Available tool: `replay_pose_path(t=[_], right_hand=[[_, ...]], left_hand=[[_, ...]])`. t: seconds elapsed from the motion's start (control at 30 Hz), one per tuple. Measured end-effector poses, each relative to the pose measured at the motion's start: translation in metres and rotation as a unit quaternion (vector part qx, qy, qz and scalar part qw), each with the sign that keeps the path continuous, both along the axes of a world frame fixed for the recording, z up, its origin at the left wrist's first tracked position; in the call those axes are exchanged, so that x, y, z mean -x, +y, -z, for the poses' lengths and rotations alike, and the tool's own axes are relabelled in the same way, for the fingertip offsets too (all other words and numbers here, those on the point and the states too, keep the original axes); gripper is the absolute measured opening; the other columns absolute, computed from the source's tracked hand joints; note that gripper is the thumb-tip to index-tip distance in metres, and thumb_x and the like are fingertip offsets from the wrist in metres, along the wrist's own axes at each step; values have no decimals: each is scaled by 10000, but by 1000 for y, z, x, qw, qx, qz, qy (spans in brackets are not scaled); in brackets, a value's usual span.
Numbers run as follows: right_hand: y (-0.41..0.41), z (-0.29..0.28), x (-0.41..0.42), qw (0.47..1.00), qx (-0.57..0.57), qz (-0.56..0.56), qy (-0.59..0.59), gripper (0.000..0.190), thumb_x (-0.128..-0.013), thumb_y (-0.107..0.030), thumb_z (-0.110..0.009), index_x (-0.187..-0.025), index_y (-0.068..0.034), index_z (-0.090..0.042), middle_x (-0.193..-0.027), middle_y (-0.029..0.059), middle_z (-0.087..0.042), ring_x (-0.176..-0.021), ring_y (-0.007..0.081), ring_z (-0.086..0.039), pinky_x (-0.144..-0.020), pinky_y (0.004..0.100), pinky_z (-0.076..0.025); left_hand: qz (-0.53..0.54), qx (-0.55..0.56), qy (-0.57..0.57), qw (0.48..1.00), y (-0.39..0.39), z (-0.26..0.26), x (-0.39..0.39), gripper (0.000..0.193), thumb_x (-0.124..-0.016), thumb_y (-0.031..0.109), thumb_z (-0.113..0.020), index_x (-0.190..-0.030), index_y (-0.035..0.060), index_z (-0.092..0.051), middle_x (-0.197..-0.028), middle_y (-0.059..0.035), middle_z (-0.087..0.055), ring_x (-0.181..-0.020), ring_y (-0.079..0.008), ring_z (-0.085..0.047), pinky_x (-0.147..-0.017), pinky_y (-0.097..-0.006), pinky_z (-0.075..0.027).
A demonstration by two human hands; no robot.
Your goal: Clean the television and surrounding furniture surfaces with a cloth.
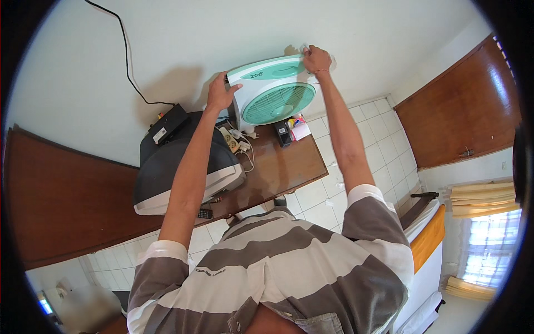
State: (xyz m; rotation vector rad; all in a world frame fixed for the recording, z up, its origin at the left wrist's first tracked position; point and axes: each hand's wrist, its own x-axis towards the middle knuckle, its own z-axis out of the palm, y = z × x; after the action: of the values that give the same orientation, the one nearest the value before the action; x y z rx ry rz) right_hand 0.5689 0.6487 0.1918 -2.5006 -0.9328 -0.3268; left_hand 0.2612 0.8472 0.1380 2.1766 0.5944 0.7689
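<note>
A white and green box fan [278, 94] with a round grille stands on the wooden table by the wall, with handwriting on its top edge. My left hand [221, 91] grips its upper left corner, thumb on the front, other fingers hidden at the side. At its upper right corner, my right hand [317, 59] is closed around a pale piece, apparently tissue [332, 62], pressed against the top edge. Below the fan sit a power strip [229, 139], white cords with plugs [245, 146], a small black box [283, 134] and a white roll, apparently tissue [300, 131].
A CRT television [183, 163] carries a black set-top box [169, 125], whose cable climbs the wall. A remote control [205, 213] lies on the table [288, 167]. White scraps [329, 202] dot the tiled floor. A door [463, 104] and a bed [425, 259] are at right.
</note>
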Motion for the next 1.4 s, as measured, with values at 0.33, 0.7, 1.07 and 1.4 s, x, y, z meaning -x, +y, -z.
replay_pose_path(t=[0.33,0.7,1.07,1.4], right_hand=[[103,25,190,966,-127,-159,-160,297,-888,-243,-640,-1136,-101,-723,-1184,120,-699,-1166,386,-580,-1083,563,-344],[-10,0,69,958,-142,-210,-133,283,-879,-190,-647,-1087,-10,-712,-1034,174,-717,-972,373,-666,-859,534,-501],[1,36,39,951,-257,92,-145,344,-1004,-250,-535,-1225,-42,-696,-1338,179,-641,-1344,449,-473,-1201,539,-291],[40,75,218,926,-363,-95,-28,429,-951,-20,-544,-1377,-24,-593,-1515,218,-494,-1367,439,-459,-1158,502,-367]], left_hand=[[36,-5,-75,997,1,1,-10,509,-841,244,-815,-1245,-12,-641,-1109,-218,-735,-1053,-365,-708,-924,-440,-545],[33,61,-38,997,-4,-13,-2,650,-757,303,-917,-1245,-50,-671,-1148,-192,-740,-1106,-280,-703,-989,-392,-537],[62,-58,72,994,5,-37,-10,650,-728,376,-905,-1187,-27,-685,-1110,-219,-736,-1075,-347,-702,-962,-428,-539],[92,-118,229,962,20,-64,-9,675,-712,410,-901,-1159,-49,-688,-999,-242,-749,-958,-373,-738,-876,-440,-580]])
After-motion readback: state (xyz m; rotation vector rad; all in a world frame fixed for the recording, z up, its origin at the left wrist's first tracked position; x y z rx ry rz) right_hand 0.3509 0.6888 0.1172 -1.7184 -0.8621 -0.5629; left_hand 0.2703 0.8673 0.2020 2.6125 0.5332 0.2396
